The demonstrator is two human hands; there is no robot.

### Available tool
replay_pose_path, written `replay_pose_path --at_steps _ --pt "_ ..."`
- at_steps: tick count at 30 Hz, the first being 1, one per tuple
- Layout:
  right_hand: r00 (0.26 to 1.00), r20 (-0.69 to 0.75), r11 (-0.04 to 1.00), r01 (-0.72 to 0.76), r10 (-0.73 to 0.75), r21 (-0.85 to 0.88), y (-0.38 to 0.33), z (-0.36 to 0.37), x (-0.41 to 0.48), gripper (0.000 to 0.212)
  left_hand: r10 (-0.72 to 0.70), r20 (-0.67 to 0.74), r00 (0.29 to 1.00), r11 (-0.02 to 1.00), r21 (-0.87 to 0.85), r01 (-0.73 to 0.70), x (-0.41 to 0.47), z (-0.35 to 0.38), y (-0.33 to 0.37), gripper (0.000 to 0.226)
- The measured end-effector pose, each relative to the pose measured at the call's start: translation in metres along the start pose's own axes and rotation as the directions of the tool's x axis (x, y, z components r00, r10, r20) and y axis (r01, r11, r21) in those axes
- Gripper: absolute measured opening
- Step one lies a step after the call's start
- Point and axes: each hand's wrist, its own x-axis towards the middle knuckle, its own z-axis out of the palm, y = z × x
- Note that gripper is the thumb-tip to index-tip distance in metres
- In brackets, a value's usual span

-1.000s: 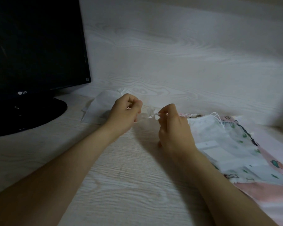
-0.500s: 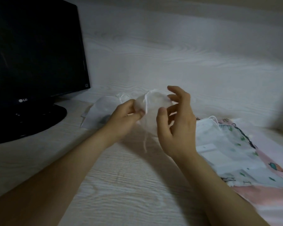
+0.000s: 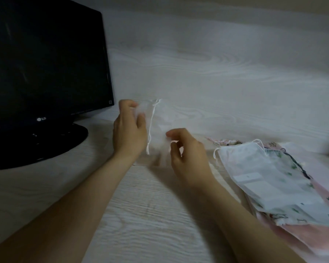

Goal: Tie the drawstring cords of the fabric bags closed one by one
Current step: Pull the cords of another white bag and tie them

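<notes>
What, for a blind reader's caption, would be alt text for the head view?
A left hand holds up a small white drawstring bag, its cord dangling, the right hand close beside it. A black LG monitor stands left; more fabric bags lie right.

Pale wood-grain table (image 3: 141, 215), black monitor (image 3: 46, 73), pile of fabric bags (image 3: 273, 177)

the small bag (image 3: 166, 115) was thin, sheer white cloth, its cord (image 3: 151, 128) white string; the desk (image 3: 141, 209) matt pale woodgrain; the monitor (image 3: 46, 54) glossy black plastic.
</notes>
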Motion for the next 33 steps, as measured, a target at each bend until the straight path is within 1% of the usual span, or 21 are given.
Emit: replay_pose_path --at_steps 2,3,5,6,8,9,11,13,15,17,18,20,21,22,24,25,26,27,29,31,33 --pt "0.989 0.146 0.997 0.049 -0.039 -0.062 0.003 0.007 -0.001 0.053 0.03 -0.086 0.996 0.999 0.036 -0.028 0.001 -0.002 -0.005 0.024" --pt "0.976 0.213 0.994 0.072 -0.052 -0.087 0.004 0.009 -0.002 0.062 0.035 -0.103 0.994 0.998 0.057 -0.03 0.002 -0.002 -0.01 0.026" --pt "0.941 0.335 0.988 0.099 -0.054 -0.121 0.006 0.014 -0.004 0.075 -0.01 -0.093 0.996 0.992 0.124 0.021 0.006 -0.001 -0.021 0.032" --pt "0.922 0.385 0.984 0.107 -0.044 -0.143 0.008 0.015 -0.004 0.08 -0.033 -0.077 0.996 0.977 0.209 0.049 0.007 -0.001 -0.025 0.037" --pt "0.888 0.46 0.974 0.112 -0.01 -0.196 0.011 0.018 -0.002 0.09 -0.017 -0.011 1.0 0.91 0.415 0.02 0.004 -0.001 -0.026 0.043" --pt "0.875 0.484 0.969 0.122 -0.002 -0.216 0.013 0.018 -0.001 0.093 0.002 0.044 0.999 0.887 0.461 -0.022 0.002 -0.001 -0.024 0.043" --pt "0.857 0.516 0.962 0.144 -0.004 -0.233 0.013 0.016 0.0 0.096 -0.024 0.167 0.986 0.889 0.454 -0.055 -0.004 0.001 -0.016 0.041" --pt "0.852 0.523 0.961 0.14 0.006 -0.239 0.01 0.015 0.0 0.098 -0.133 0.255 0.958 0.901 0.434 0.01 -0.007 0.002 -0.01 0.046" --pt "0.857 0.514 0.953 0.121 0.041 -0.278 0.012 0.017 -0.001 0.096 -0.207 0.31 0.928 0.875 0.483 0.034 -0.006 0.003 -0.013 0.052" --pt "0.844 0.519 0.93 0.071 0.138 -0.361 0.015 0.016 -0.002 0.088 -0.229 0.351 0.908 0.808 0.589 -0.024 -0.005 0.003 -0.022 0.063" --pt "0.84 0.51 0.913 0.045 0.185 -0.406 0.015 0.015 -0.001 0.077 -0.233 0.36 0.903 0.775 0.629 -0.051 -0.004 0.003 -0.026 0.066" --pt "0.851 0.476 0.892 0.019 0.223 -0.452 0.016 0.013 0.0 0.039 -0.254 0.375 0.892 0.729 0.68 -0.078 -0.004 0.005 -0.031 0.07" --pt "0.857 0.464 0.889 0.014 0.225 -0.457 0.016 0.013 0.0 0.025 -0.278 0.394 0.876 0.715 0.694 -0.085 -0.004 0.006 -0.033 0.075" --pt "0.86 0.461 0.892 0.015 0.219 -0.451 0.017 0.013 0.0 0.02 -0.315 0.428 0.847 0.704 0.704 -0.094 -0.004 0.007 -0.035 0.081" --pt "0.863 0.462 0.899 0.021 0.204 -0.437 0.018 0.014 -0.001 0.021 -0.393 0.501 0.771 0.69 0.715 -0.114 -0.006 0.008 -0.039 0.094" --pt "0.868 0.458 0.901 0.03 0.191 -0.433 0.019 0.014 -0.002 0.022 -0.417 0.518 0.747 0.687 0.717 -0.114 -0.006 0.009 -0.042 0.098" --pt "0.872 0.456 0.902 0.039 0.179 -0.43 0.02 0.014 -0.002 0.022 -0.426 0.521 0.74 0.688 0.718 -0.11 -0.007 0.008 -0.043 0.099" --pt "0.874 0.455 0.904 0.044 0.171 -0.424 0.021 0.013 -0.001 0.022 -0.422 0.512 0.748 0.688 0.718 -0.104 -0.007 0.008 -0.043 0.099" --pt "0.879 0.448 0.91 0.039 0.165 -0.413 0.021 0.009 -0.001 0.023 -0.36 0.474 0.803 0.682 0.721 -0.12 -0.006 0.006 -0.039 0.092" --pt "0.886 0.435 0.916 0.033 0.158 -0.401 0.02 0.004 -0.002 0.027 -0.201 0.412 0.889 0.665 0.723 -0.185 -0.007 0.006 -0.032 0.081" --pt "0.897 0.417 0.92 0.029 0.149 -0.391 0.019 -0.004 -0.004 0.027 -0.017 0.325 0.945 0.669 0.706 -0.231 -0.01 0.006 -0.024 0.069"
